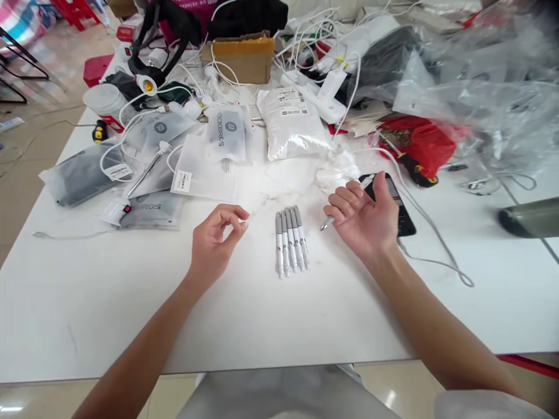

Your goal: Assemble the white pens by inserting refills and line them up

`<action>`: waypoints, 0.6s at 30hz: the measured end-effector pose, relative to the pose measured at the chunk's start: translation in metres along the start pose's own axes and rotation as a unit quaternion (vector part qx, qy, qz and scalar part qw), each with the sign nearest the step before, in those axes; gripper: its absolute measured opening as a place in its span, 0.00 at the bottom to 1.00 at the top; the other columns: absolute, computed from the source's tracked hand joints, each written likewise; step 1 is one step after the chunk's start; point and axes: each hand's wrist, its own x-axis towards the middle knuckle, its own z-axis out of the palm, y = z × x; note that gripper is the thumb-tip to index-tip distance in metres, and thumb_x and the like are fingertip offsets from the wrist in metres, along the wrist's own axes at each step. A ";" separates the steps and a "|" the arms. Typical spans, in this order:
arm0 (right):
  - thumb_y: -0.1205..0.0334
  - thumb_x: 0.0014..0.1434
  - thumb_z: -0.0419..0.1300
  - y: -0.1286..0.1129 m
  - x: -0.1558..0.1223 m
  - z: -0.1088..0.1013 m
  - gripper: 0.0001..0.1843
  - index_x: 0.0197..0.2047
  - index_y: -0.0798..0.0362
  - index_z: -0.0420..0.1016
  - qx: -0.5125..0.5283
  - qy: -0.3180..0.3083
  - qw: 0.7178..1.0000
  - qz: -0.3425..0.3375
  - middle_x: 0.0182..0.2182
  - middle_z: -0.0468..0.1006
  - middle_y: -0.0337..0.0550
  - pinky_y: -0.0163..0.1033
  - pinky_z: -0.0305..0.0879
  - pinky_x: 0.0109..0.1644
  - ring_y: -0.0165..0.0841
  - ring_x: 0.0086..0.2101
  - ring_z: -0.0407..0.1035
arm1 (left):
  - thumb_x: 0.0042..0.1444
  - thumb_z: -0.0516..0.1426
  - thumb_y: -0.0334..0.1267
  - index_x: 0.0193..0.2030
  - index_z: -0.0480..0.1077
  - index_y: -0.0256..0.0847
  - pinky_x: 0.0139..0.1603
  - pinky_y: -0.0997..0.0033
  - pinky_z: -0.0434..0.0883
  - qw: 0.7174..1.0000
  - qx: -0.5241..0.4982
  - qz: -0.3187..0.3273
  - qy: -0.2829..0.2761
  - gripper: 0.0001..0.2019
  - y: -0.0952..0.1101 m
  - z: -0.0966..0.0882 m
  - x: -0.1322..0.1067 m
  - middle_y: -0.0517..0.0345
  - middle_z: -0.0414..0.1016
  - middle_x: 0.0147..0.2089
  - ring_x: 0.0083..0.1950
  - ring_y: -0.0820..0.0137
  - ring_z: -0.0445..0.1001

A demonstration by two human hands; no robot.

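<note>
Several white pens with grey grips (291, 240) lie side by side in a row on the white table (244, 326), grips pointing away from me. To their left is my left hand (215, 237), thumb and index fingertips pinched together and nothing visible between them. My right hand (364, 218) is on the other side of the row, palm turned up and fingers curled around another pen (326, 223). Only that pen's metal tip and a bit of grey grip stick out; the rest is hidden. Behind the right hand lies a dark phone (405, 218), partly covered by it.
Grey plastic packets (152, 209) and a frosted bag (205, 174) lie at the left. A white parcel (297, 131) sits behind the pens. Cables, a cardboard box (242, 61) and clear plastic wrap (502, 116) crowd the back. A dark-based cylinder (530, 220) lies at the right edge.
</note>
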 end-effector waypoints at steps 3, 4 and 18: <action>0.44 0.70 0.63 -0.004 0.002 -0.015 0.33 0.26 0.48 0.46 0.035 -0.009 0.999 0.016 0.19 0.48 0.30 0.34 0.56 0.21 0.26 0.19 0.44 | 0.60 0.69 0.33 0.20 0.57 0.39 0.52 0.63 0.73 0.998 -0.059 -0.033 0.007 0.26 -0.003 -0.006 0.003 0.54 0.73 0.44 0.49 0.67 0.73; 0.44 0.69 0.63 -0.005 0.003 -0.020 0.34 0.26 0.48 0.44 0.034 -0.016 0.999 0.018 0.19 0.46 0.29 0.35 0.53 0.20 0.26 0.19 0.42 | 0.59 0.69 0.33 0.19 0.54 0.38 0.51 0.64 0.72 0.996 -0.081 -0.040 0.009 0.28 -0.004 -0.007 0.004 0.54 0.72 0.44 0.50 0.67 0.72; 0.39 0.65 0.66 -0.009 0.010 -0.041 0.36 0.23 0.47 0.45 -0.135 -0.151 0.978 -0.057 0.17 0.40 0.28 0.38 0.42 0.19 0.26 0.19 0.35 | 0.52 0.76 0.43 0.16 0.41 0.34 0.42 0.69 0.69 0.977 -0.196 -0.078 -0.018 0.44 0.007 -0.016 0.016 0.53 0.68 0.38 0.49 0.67 0.71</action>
